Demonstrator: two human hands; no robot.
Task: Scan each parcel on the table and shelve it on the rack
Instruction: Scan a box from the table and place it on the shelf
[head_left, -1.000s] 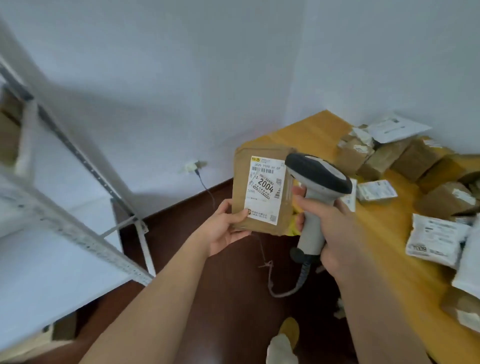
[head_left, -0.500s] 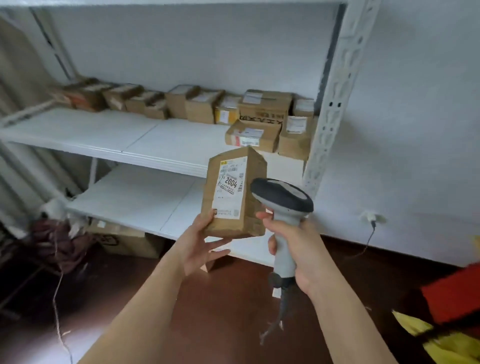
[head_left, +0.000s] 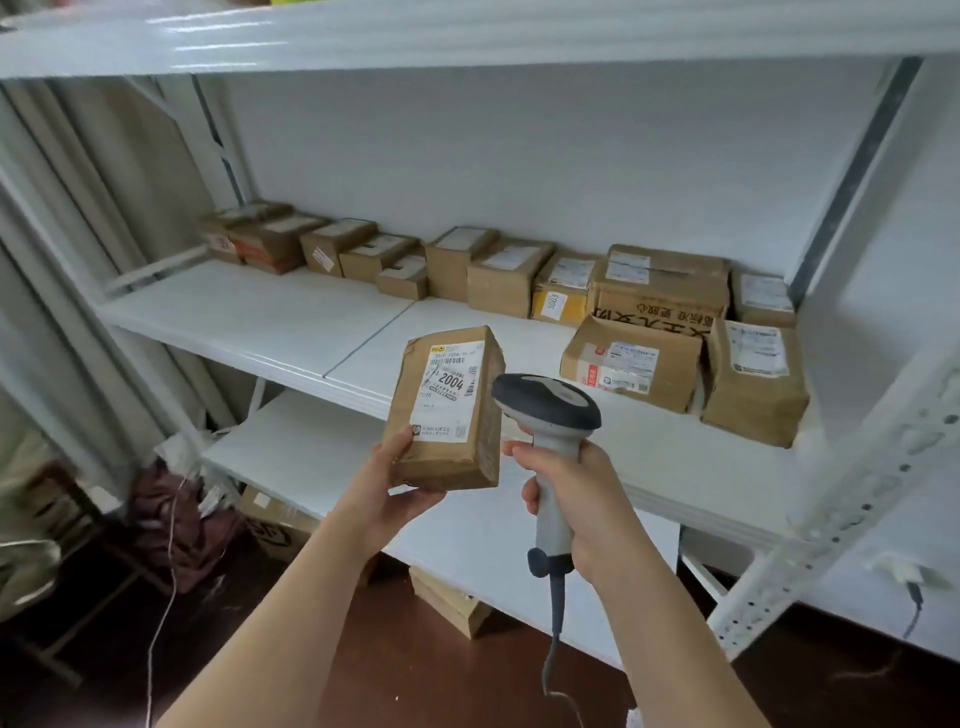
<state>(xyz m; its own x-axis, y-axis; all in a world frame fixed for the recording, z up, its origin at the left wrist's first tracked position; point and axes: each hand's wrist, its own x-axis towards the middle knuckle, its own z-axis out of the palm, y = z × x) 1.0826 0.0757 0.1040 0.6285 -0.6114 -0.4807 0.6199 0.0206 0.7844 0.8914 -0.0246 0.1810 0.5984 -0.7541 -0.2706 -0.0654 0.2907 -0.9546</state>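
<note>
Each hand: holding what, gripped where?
Left hand holds the parcel by its bottom end; right hand grips the scanner by its handle.

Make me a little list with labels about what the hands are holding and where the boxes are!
left hand: holds the parcel, label marked 2004 facing up
right hand: grips the scanner
rack: white, right in front
middle shelf: row of cardboard boxes along the back, more at right
under the rack: boxes on the floor
</note>
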